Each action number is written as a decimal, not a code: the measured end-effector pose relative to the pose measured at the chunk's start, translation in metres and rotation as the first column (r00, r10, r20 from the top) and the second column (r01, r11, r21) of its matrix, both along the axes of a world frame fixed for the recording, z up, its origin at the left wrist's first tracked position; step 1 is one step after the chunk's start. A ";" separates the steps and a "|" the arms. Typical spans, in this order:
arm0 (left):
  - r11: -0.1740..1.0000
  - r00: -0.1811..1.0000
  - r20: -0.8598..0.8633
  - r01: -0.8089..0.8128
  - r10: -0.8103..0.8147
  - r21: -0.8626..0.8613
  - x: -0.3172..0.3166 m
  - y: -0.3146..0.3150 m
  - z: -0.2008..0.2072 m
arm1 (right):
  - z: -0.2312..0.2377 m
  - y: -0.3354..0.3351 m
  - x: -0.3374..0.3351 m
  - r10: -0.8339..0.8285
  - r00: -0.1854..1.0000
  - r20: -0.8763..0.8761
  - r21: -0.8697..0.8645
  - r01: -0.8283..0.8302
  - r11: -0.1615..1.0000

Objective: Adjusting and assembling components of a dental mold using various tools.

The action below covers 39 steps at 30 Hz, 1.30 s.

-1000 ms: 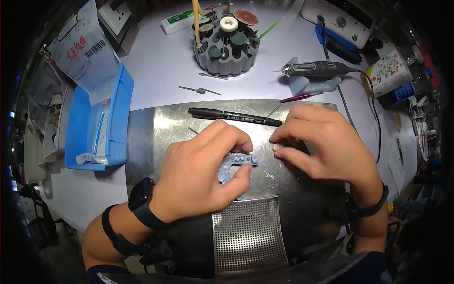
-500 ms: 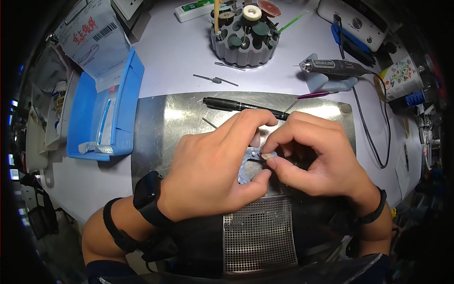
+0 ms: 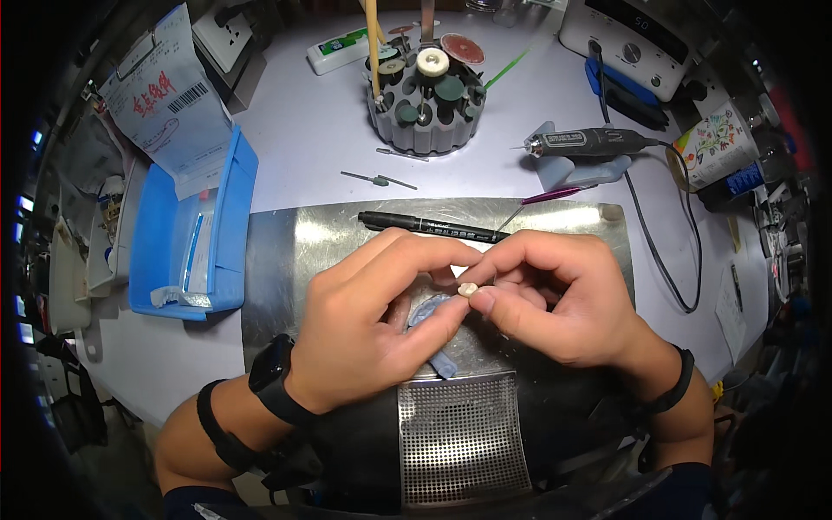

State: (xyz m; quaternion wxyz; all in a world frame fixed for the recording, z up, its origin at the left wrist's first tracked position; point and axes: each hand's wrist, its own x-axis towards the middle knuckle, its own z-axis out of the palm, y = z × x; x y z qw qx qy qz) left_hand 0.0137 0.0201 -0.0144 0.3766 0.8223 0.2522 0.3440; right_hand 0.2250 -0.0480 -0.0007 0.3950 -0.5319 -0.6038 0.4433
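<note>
Between thumb and forefinger of my right hand [image 3: 559, 299] is a small tooth-coloured dental crown [image 3: 468, 289]. My left hand [image 3: 377, 308] curls around a blue-grey dental arch model [image 3: 444, 364], its thumb lying across it, and most of the model is hidden behind those fingers. The crown sits just off the left thumb tip, apart from the model. Both hands are over a shiny metal plate [image 3: 286, 260]. Behind the fingers lies a black marker pen [image 3: 429, 224], and a purple-handled probe [image 3: 555, 194] slants beside it.
A perforated metal grille [image 3: 462, 438] lies in front of my hands. To the left stands a blue bin [image 3: 230, 234] with papers. At the back are a grey bur holder [image 3: 425, 134], loose burs [image 3: 379, 180], a handpiece [image 3: 594, 142] on its cradle, and its control unit [image 3: 628, 43].
The crown has come up off the model, and its chewing side now shows. The model has dropped lower and turned beneath my left thumb. The whole view has shifted slightly.
</note>
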 end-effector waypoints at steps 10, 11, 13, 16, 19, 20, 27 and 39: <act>0.988 0.989 -0.095 -0.098 0.110 0.123 -0.007 0.011 0.000 | 0.027 0.020 0.058 -0.519 0.657 0.546 0.608 0.115 0.786; 0.986 0.991 -0.068 -0.104 0.113 0.128 -0.006 0.012 -0.002 | 0.026 0.023 0.072 -0.564 0.560 0.607 0.641 0.075 0.764; 0.991 0.990 -0.088 -0.106 0.113 0.088 -0.003 0.011 -0.001 | 0.007 0.028 0.107 -0.579 0.427 0.695 0.642 -0.004 0.767; 0.995 0.990 -0.108 -0.093 0.095 0.018 -0.002 0.012 -0.002 | -0.008 0.036 0.114 -0.576 0.400 0.713 0.616 0.035 0.787; 0.997 0.995 -0.073 -0.070 0.073 0.042 -0.003 0.012 -0.002 | 0.018 0.030 0.103 -0.589 0.417 0.692 0.631 0.047 0.774; 0.996 0.994 -0.080 -0.074 0.078 0.052 -0.003 0.011 0.003 | 0.028 0.023 0.095 -0.564 0.458 0.687 0.596 0.091 0.798; 0.989 0.993 0.067 -0.087 0.095 -0.121 -0.006 0.013 0.027 | 0.032 0.010 0.039 -0.414 0.825 0.385 0.656 0.071 0.751; 0.591 0.554 0.822 0.620 0.136 -0.516 0.094 0.010 0.077 | 0.020 -0.005 0.005 -0.409 0.875 0.260 0.541 0.219 0.812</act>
